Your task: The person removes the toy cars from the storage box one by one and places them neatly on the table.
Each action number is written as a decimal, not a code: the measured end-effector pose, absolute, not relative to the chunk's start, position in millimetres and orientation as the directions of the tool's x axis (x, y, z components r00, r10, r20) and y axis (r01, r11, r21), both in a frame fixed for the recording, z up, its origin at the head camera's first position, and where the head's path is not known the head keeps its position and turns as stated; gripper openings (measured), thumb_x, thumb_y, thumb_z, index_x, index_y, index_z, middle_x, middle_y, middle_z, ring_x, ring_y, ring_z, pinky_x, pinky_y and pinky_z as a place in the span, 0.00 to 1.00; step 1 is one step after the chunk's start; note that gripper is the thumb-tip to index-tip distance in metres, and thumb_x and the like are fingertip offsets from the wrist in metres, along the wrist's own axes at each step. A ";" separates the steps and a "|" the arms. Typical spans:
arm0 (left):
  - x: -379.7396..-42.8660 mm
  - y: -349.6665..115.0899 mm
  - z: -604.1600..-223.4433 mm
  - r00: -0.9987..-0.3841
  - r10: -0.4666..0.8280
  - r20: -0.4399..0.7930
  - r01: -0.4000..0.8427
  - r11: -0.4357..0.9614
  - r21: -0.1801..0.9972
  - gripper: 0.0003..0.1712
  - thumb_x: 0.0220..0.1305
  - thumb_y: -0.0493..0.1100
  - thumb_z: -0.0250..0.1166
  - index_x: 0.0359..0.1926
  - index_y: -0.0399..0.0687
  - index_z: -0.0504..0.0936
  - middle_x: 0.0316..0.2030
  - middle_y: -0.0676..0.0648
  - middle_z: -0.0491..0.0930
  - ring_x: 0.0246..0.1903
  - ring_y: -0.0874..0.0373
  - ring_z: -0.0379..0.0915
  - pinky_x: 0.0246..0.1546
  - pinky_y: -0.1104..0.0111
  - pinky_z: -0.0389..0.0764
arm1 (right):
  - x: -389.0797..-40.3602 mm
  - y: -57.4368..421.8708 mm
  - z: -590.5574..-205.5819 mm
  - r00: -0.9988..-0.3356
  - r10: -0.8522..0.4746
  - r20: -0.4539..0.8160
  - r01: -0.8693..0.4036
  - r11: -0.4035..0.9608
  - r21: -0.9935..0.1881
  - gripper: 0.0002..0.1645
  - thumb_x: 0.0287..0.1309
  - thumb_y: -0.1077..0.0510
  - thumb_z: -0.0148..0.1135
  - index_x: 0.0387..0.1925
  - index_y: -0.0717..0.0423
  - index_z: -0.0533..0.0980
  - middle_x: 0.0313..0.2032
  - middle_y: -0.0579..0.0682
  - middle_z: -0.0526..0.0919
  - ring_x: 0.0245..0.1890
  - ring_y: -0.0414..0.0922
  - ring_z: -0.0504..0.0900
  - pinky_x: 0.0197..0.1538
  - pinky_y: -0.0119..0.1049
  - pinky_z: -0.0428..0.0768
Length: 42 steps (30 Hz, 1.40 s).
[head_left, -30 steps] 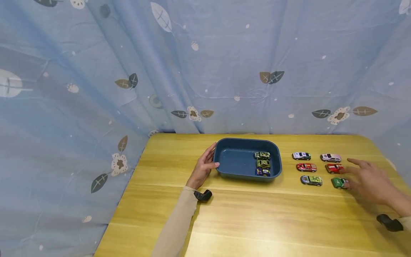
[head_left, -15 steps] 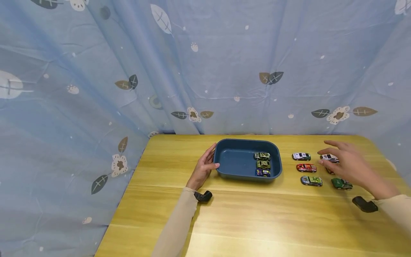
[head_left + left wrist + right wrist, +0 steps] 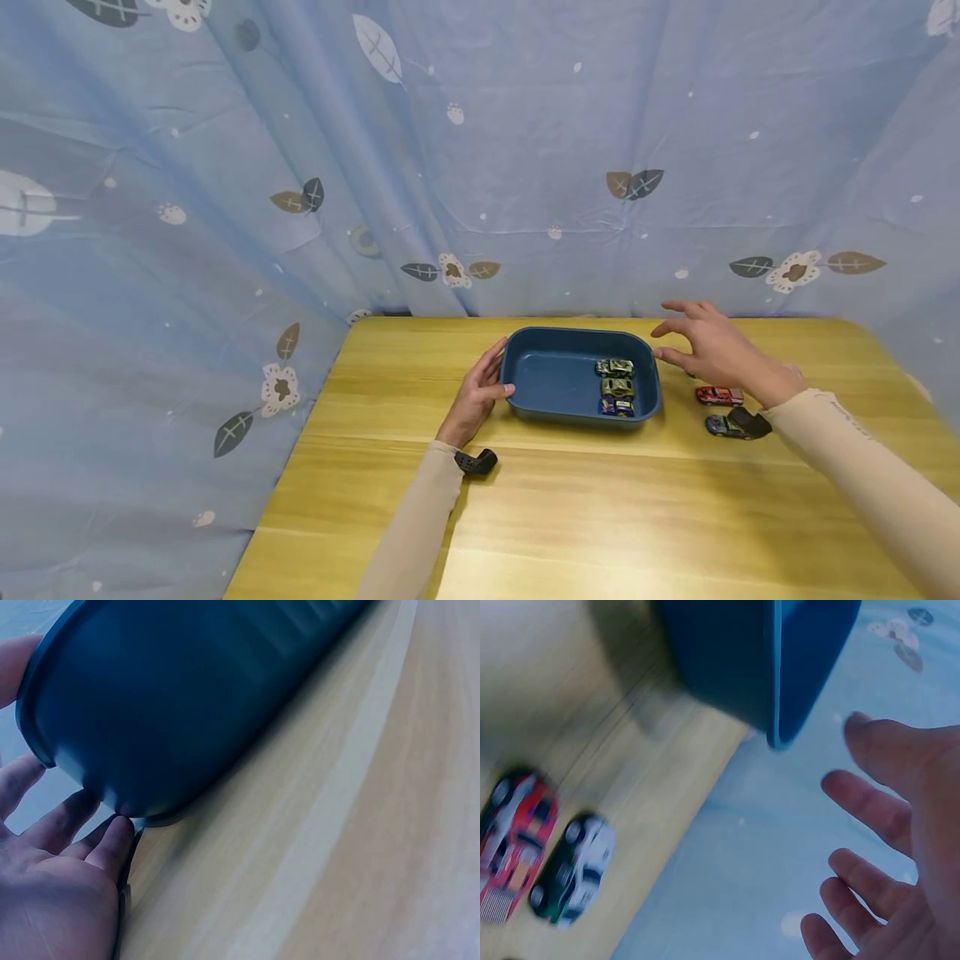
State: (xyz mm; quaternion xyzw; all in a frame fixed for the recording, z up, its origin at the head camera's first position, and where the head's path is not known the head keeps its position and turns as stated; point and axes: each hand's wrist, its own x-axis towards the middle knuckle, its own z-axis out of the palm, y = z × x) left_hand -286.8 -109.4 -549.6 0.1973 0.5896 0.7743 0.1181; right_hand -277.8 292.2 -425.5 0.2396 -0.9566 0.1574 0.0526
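My left hand grips the left end of a blue plastic bin, thumb over its rim. In the left wrist view the fingers touch the bin's outer wall. Three toy cars stand in the bin's right part: a dark camouflage car, an olive car and a purple car. My right hand hovers just right of the bin, fingers spread, holding nothing. Beneath its wrist are a red toy car and a blue-green toy car. The right wrist view shows a white-and-green car.
The wooden table ends at the back against a blue patterned curtain. A black wrist camera on the right arm covers part of the blue-green car. The right sleeve crosses over the table's right side.
My right hand has moved left from the cars at the right, over the row, to the bin's right end. My left hand keeps its hold on the bin.
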 end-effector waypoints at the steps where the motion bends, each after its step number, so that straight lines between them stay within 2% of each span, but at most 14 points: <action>1: -286.6 -108.9 -549.9 -0.895 0.415 0.167 0.049 -0.280 0.959 0.51 0.65 0.26 0.61 0.86 0.48 0.53 0.83 0.38 0.54 0.83 0.42 0.48 0.80 0.47 0.57 | -280.4 288.7 -427.5 -0.877 -0.453 0.162 -0.481 0.834 -0.271 0.18 0.67 0.51 0.73 0.53 0.56 0.87 0.73 0.71 0.69 0.69 0.74 0.67 0.67 0.74 0.67; 5: -285.6 -107.6 -551.2 -0.896 0.411 0.165 0.048 -0.281 0.959 0.51 0.64 0.26 0.61 0.86 0.48 0.53 0.83 0.38 0.54 0.83 0.42 0.49 0.79 0.54 0.61 | -288.9 279.5 -438.2 -0.869 -0.480 0.119 -0.493 0.827 -0.270 0.18 0.64 0.52 0.76 0.52 0.54 0.88 0.73 0.72 0.69 0.70 0.75 0.66 0.68 0.74 0.67; 8: -284.9 -107.6 -552.2 -0.898 0.408 0.163 0.048 -0.278 0.959 0.51 0.64 0.26 0.60 0.85 0.47 0.53 0.83 0.38 0.56 0.83 0.42 0.51 0.80 0.54 0.60 | -294.3 276.6 -445.3 -0.867 -0.488 0.100 -0.495 0.822 -0.282 0.19 0.62 0.52 0.77 0.52 0.53 0.88 0.73 0.72 0.68 0.70 0.75 0.65 0.68 0.74 0.67; 14: -284.0 -108.2 -554.2 -0.898 0.410 0.162 0.044 -0.282 0.958 0.51 0.65 0.25 0.60 0.86 0.44 0.51 0.83 0.37 0.54 0.83 0.41 0.49 0.81 0.48 0.55 | -301.3 269.5 -454.1 -0.866 -0.493 0.081 -0.493 0.816 -0.302 0.19 0.63 0.49 0.76 0.51 0.53 0.88 0.72 0.73 0.69 0.69 0.76 0.66 0.68 0.74 0.67; 19: -282.4 -106.9 -554.5 -0.897 0.412 0.160 0.041 -0.282 0.959 0.51 0.65 0.25 0.60 0.86 0.45 0.51 0.83 0.38 0.54 0.83 0.41 0.49 0.81 0.45 0.54 | -305.4 261.6 -462.1 -0.847 -0.524 0.088 -0.526 0.802 -0.284 0.20 0.61 0.48 0.77 0.50 0.55 0.89 0.71 0.75 0.71 0.69 0.76 0.68 0.67 0.73 0.67; 23: -282.3 -105.4 -554.9 -0.900 0.408 0.152 0.032 -0.286 0.958 0.51 0.65 0.26 0.61 0.86 0.48 0.53 0.83 0.38 0.54 0.83 0.41 0.50 0.80 0.51 0.58 | -308.4 257.5 -467.6 -0.838 -0.540 0.080 -0.540 0.798 -0.268 0.19 0.61 0.50 0.78 0.50 0.56 0.88 0.70 0.76 0.71 0.69 0.75 0.69 0.68 0.74 0.66; 29: -281.6 -104.8 -553.7 -0.897 0.420 0.139 0.022 -0.270 0.963 0.51 0.66 0.28 0.61 0.86 0.50 0.52 0.84 0.38 0.53 0.83 0.41 0.49 0.74 0.63 0.67 | -310.8 253.9 -474.6 -0.844 -0.536 -0.011 -0.518 0.820 -0.241 0.18 0.61 0.51 0.77 0.49 0.55 0.88 0.70 0.78 0.70 0.69 0.77 0.69 0.67 0.74 0.69; 42: -288.6 -108.5 -548.8 -0.903 0.404 0.144 0.035 -0.266 0.963 0.52 0.66 0.27 0.61 0.86 0.49 0.51 0.84 0.41 0.53 0.84 0.44 0.47 0.81 0.47 0.55 | -320.8 244.0 -472.8 -0.851 -0.517 -0.094 -0.480 0.838 -0.260 0.14 0.65 0.54 0.73 0.49 0.56 0.88 0.72 0.75 0.69 0.68 0.80 0.68 0.65 0.73 0.70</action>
